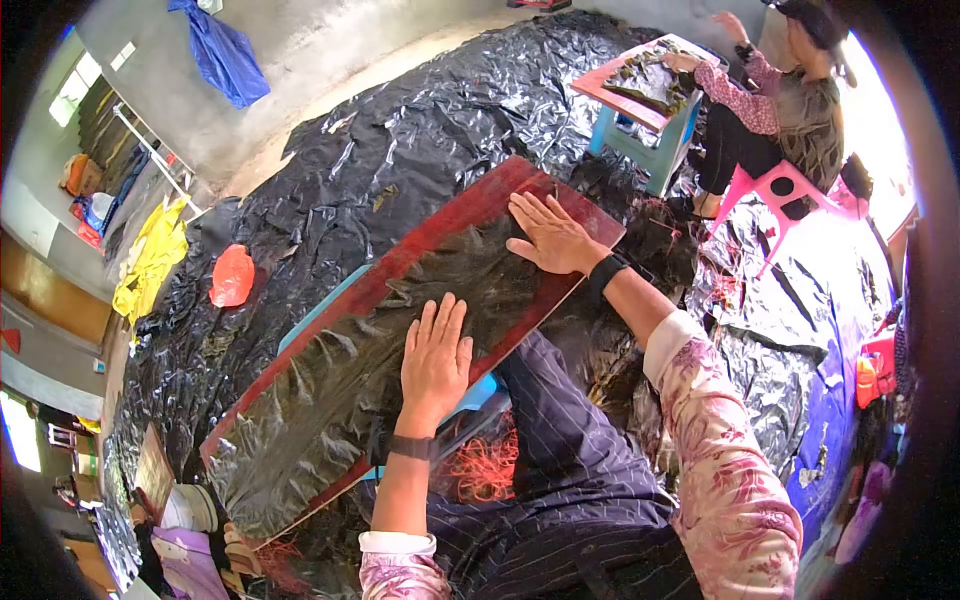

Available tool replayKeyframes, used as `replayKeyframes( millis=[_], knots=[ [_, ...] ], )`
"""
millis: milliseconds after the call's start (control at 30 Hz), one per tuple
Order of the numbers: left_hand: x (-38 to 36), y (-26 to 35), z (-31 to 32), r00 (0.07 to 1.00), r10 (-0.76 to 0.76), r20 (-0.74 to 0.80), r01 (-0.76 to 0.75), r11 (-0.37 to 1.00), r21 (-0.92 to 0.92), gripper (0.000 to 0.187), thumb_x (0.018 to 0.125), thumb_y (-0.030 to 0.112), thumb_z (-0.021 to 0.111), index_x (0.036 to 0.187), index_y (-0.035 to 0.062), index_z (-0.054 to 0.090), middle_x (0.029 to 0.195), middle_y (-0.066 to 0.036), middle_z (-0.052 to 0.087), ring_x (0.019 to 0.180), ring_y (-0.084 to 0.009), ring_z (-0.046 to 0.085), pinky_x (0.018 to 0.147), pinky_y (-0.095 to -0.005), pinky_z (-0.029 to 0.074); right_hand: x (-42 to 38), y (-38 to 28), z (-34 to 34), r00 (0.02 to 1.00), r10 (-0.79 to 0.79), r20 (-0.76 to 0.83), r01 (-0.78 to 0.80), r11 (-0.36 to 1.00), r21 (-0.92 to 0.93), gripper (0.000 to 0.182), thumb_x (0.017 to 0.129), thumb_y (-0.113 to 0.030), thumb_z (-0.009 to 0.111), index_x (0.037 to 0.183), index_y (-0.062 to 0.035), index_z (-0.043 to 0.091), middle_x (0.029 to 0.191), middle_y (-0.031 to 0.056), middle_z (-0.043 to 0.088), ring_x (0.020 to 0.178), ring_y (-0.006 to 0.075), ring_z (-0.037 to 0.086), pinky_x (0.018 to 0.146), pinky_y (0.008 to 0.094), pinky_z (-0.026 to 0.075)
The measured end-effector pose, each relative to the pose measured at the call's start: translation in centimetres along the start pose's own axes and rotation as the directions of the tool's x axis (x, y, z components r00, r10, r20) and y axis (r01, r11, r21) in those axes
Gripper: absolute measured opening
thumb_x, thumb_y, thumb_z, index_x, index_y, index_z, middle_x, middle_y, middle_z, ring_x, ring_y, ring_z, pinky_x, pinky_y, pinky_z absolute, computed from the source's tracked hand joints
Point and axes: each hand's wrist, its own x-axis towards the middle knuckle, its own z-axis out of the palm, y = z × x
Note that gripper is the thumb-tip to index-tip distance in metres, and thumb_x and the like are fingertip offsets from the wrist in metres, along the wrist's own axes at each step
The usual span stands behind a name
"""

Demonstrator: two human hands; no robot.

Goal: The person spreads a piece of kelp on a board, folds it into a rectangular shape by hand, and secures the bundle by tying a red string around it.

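Note:
A long dark red board (pixel 505 190) lies at a slant over my lap, on a light blue support (pixel 478 393). Wrinkled dark brown-green leaf material (pixel 335 405) is spread along most of its length. My left hand (pixel 435 360) rests flat on the leaf material near the board's near edge, fingers straight. Farther up the board, my right hand (pixel 553 235) lies palm down with the thumb spread, at the upper end of the leaf material. Neither hand grips anything. Under the board, a bunch of red strands (pixel 485 465) shows beside my leg.
Crumpled black plastic sheeting (pixel 330 190) covers the floor. At the upper right a person (pixel 805 110) sits at a small table (pixel 600 85) with dark leaf material on it. A pink stool (pixel 780 190), red plastic bag (pixel 232 276) and yellow cloth (pixel 153 260) are around.

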Motion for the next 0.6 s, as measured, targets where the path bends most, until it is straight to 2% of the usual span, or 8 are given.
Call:
replayKeyframes(
  millis=[100,200,233,300,367,467,500,600],
  knots=[
    [-0.2,-0.1,0.4,1.0,0.008,-0.028,-0.008,1.0,0.007,0.048,0.1,0.026,0.044,0.145,0.0118,0.04,0.153,-0.008,0.036,0.141,-0.0309,0.031,0.114,-0.0462,0.026,-0.1,-0.2,-0.5,0.999,0.036,0.04,-0.036,0.999,0.007,0.081,0.098,-0.061,0.03,0.151,-0.001,0.022,0.16,0.0126,0.018,0.149,0.0273,0.012,0.12,0.047,0.006],
    [-0.4,-0.3,0.7,0.998,0.005,-0.055,-0.004,1.0,0.021,0.048,0.099,0.027,0.045,0.145,0.0125,0.04,0.153,-0.007,0.037,0.141,-0.0305,0.032,0.114,-0.0457,0.026,-0.1,-0.1,-1.2,0.973,0.216,0.086,-0.217,0.976,0.002,0.086,0.095,-0.066,0.029,0.153,-0.0025,0.019,0.161,0.011,0.015,0.15,0.0257,0.007,0.12,0.0477,0.002],
    [-0.4,-0.3,0.9,0.998,0.004,-0.057,-0.002,1.0,0.027,0.048,0.099,0.027,0.045,0.145,0.0128,0.04,0.153,-0.007,0.037,0.141,-0.0302,0.032,0.114,-0.0455,0.026,-0.4,0.3,-1.3,0.976,0.205,0.078,-0.206,0.979,-0.002,0.086,0.095,-0.066,0.029,0.153,-0.0025,0.019,0.161,0.011,0.015,0.15,0.0257,0.007,0.12,0.0477,0.002],
    [-0.5,-0.4,1.0,0.996,0.006,-0.094,-0.003,1.0,0.03,0.047,0.099,0.027,0.045,0.145,0.0135,0.041,0.152,-0.006,0.037,0.141,-0.0299,0.033,0.115,-0.0453,0.027,-1.4,0.8,-1.9,0.94,0.335,0.061,-0.323,0.934,-0.149,0.085,0.096,-0.066,0.028,0.153,-0.0036,0.019,0.161,0.011,0.016,0.15,0.0268,0.008,0.119,0.0505,0.002],
    [-0.5,-0.3,1.1,0.995,0.007,-0.101,-0.004,0.999,0.032,0.047,0.099,0.027,0.045,0.144,0.0138,0.042,0.152,-0.006,0.037,0.14,-0.0298,0.033,0.115,-0.0452,0.027,-2.2,0.5,-2.2,0.939,0.344,-0.001,-0.34,0.926,-0.164,0.083,0.096,-0.064,0.033,0.152,-0.004,0.022,0.16,0.0119,0.019,0.149,0.028,0.011,0.119,0.0526,0.003],
    [-0.5,-0.3,1.1,0.996,-0.001,-0.094,0.005,0.999,0.043,0.047,0.099,0.027,0.045,0.144,0.0125,0.042,0.152,-0.007,0.038,0.14,-0.0301,0.033,0.115,-0.0454,0.027,-2.9,-2.7,-3.1,0.964,0.16,-0.214,-0.19,0.974,-0.126,0.078,0.095,-0.056,0.043,0.15,-0.0032,0.027,0.159,0.013,0.023,0.148,0.0287,0.015,0.118,0.0533,0.005],
    [-0.5,-0.2,1.1,0.996,-0.005,-0.094,0.009,0.999,0.041,0.047,0.099,0.027,0.045,0.144,0.0125,0.042,0.152,-0.007,0.038,0.14,-0.0301,0.033,0.115,-0.0454,0.027,-2.8,-4.4,-3.5,0.965,0.158,-0.211,-0.187,0.974,-0.127,0.078,0.095,-0.056,0.043,0.15,-0.0032,0.027,0.159,0.013,0.023,0.148,0.0287,0.015,0.118,0.0533,0.005],
    [-0.3,-0.1,0.9,0.997,-0.009,-0.075,0.014,0.998,0.061,0.047,0.099,0.027,0.044,0.143,0.0108,0.042,0.152,-0.007,0.038,0.14,-0.0302,0.033,0.115,-0.0457,0.027,-1.6,-8.4,-3.0,0.985,-0.134,-0.105,0.135,0.991,-0.002,0.073,0.098,-0.056,0.036,0.149,-0.0032,0.03,0.158,0.0119,0.025,0.148,0.0287,0.016,0.118,0.0537,0.006]
  ],
)
